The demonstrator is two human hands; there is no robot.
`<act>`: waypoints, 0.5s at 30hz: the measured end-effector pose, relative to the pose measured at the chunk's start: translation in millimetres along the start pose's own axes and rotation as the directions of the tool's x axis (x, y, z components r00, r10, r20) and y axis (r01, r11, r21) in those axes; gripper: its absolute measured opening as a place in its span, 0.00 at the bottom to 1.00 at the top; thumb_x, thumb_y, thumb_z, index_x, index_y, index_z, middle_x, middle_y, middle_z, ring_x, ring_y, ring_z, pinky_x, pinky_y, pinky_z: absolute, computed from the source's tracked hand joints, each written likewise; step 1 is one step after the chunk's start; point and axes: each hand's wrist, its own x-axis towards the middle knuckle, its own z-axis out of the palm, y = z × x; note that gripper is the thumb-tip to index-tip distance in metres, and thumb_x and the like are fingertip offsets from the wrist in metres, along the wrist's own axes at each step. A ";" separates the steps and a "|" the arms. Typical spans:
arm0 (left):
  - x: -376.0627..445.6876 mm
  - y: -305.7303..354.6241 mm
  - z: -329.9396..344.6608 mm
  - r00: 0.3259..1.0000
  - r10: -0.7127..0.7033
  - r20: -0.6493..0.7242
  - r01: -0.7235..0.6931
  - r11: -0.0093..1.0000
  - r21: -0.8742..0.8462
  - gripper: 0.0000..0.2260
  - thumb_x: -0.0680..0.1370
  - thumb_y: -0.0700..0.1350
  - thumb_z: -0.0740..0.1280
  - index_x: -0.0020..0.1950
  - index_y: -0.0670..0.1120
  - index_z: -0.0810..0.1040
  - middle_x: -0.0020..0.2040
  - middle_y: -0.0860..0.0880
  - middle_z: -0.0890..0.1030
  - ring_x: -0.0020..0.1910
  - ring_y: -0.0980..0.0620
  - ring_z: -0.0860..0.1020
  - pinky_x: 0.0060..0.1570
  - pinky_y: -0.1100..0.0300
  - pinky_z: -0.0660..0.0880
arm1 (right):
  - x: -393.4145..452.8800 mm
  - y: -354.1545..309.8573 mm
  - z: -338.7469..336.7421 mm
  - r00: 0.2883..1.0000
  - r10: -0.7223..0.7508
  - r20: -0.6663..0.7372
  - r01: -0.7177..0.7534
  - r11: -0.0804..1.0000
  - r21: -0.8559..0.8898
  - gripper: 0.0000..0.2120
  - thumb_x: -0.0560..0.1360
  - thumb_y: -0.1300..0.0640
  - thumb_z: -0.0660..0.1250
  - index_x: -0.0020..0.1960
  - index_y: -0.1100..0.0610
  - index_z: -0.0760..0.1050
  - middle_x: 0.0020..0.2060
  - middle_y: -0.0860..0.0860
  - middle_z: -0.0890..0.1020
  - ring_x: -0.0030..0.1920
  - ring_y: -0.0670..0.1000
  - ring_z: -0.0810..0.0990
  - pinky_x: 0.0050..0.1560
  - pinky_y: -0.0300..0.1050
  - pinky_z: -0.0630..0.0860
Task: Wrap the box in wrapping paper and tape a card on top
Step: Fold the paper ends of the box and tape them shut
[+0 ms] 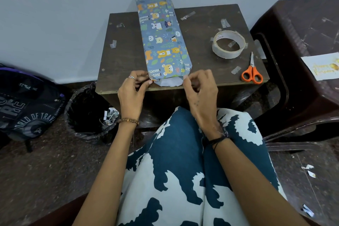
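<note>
A long box covered in blue wrapping paper (161,36) with cartoon animals lies lengthwise on the small dark table (124,57), its far end reaching past the table's back edge. At the near end a white flap of the paper's underside (168,82) sticks out. My left hand (132,90) pinches the flap's left corner. My right hand (200,90) pinches its right corner. A white card (320,68) with gold lettering rests on the dark plastic chair to the right.
A roll of clear tape (228,44) and orange-handled scissors (252,71) lie on the table's right side, with several loose tape strips around. A bin lined with a black bag (88,113) stands on the floor at left, beside a dark backpack (27,106).
</note>
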 end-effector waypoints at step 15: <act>-0.5 -5.6 1.9 0.998 0.061 -0.011 -0.060 0.997 0.038 0.08 0.74 0.41 0.69 0.52 0.48 0.78 0.44 0.57 0.80 0.47 0.52 0.80 0.48 0.63 0.75 | -5.3 -23.4 38.6 0.896 0.269 0.354 -0.285 0.958 -0.005 0.09 0.72 0.54 0.71 0.51 0.52 0.77 0.48 0.43 0.81 0.37 0.49 0.79 0.37 0.49 0.79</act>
